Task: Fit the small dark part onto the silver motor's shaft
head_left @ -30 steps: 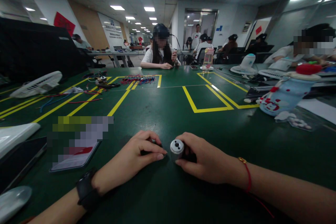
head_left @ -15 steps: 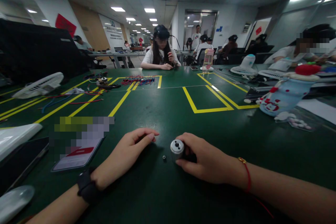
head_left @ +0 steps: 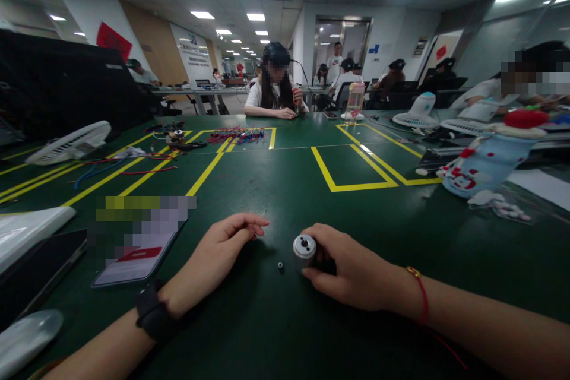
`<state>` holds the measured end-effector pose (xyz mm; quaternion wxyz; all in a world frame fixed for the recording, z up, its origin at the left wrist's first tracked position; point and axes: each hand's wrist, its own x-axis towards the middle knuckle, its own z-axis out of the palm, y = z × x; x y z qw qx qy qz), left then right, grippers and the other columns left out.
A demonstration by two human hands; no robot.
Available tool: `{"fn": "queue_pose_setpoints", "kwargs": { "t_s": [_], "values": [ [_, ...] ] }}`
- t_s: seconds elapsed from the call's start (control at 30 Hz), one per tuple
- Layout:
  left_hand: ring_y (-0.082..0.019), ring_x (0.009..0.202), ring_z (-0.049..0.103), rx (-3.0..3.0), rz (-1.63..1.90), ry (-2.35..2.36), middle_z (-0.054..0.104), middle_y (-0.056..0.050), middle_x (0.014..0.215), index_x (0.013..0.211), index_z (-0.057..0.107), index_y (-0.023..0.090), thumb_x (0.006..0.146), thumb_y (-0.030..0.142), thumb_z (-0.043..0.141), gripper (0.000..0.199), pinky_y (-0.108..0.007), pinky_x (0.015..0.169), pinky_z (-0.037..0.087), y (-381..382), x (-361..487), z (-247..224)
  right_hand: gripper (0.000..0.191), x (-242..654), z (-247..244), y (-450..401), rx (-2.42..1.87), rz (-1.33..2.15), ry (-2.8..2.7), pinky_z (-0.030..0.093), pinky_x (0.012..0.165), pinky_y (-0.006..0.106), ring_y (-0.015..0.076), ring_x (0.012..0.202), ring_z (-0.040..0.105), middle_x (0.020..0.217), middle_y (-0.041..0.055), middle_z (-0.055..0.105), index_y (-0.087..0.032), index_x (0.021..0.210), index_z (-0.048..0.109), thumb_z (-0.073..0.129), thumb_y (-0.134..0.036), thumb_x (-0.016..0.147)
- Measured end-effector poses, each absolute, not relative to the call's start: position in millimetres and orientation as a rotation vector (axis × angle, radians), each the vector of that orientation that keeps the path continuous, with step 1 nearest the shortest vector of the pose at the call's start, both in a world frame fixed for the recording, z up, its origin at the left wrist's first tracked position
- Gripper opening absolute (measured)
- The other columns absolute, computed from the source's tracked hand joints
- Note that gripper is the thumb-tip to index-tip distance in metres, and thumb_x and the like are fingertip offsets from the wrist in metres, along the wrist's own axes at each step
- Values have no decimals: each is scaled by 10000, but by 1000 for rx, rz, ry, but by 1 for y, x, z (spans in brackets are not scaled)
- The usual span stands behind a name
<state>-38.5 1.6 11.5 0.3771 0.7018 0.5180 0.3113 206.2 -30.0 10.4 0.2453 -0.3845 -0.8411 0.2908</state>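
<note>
My right hand (head_left: 342,267) is closed round the side of a silver metal cylinder (head_left: 304,247) standing upright on the green table. The cylinder's top face has a dark centre hole and small holes beside it; its lower part is partly hidden by my fingers. On the table just left of the cylinder lies a tiny metal collar-like part (head_left: 280,266), touched by neither hand. My left hand (head_left: 227,243) rests on the left, fingers stretched forward and holding nothing, a short way from the tiny part.
A phone (head_left: 138,258) and a white mouse (head_left: 29,338) lie to my left. Bundles of coloured wires (head_left: 236,135) sit farther back. A blue cup (head_left: 490,160) and a plastic bag (head_left: 503,209) are at the right. A person (head_left: 276,83) sits across the table (head_left: 267,178).
The fingers of my left hand have shifted slightly, its thumb drawn back a little. My right hand keeps its hold on the cylinder. The view has moved a little.
</note>
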Motion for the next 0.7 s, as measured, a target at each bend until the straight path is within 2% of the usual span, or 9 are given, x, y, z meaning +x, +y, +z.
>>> {"fn": "queue_pose_setpoints", "kwargs": {
  "t_s": [0.2,0.33,0.5,0.7],
  "values": [
    [-196,884,617,1961,669,1252,661,-10,917,931,641,212,877,186,455,196,-347,815,461,-1,-37,11,257,206,10,-31,-1059,775,-2313,443,660,273,145,756,512,933,31,558,-175,1027,536,610,-162,781],
    [-198,938,582,2144,590,1148,632,-14,977,918,631,218,816,132,528,169,-353,852,450,-5,-36,12,286,205,8,-31,-1033,762,-2307,441,661,266,142,759,512,941,30,558,-174,1042,532,615,-146,770],
    [-226,1048,527,2278,515,1071,595,-23,1089,923,637,241,772,183,633,162,-403,937,407,-8,-34,14,302,206,7,-30,-1046,768,-2294,442,669,277,153,770,515,957,37,565,-181,1041,532,642,-159,761],
    [-229,1048,517,2295,476,1087,583,-14,1107,912,650,259,795,270,660,118,-417,934,399,-9,-32,12,304,206,7,-29,-1038,762,-2298,431,680,282,158,777,510,954,37,563,-187,1055,534,648,-170,774]
  ]
}}
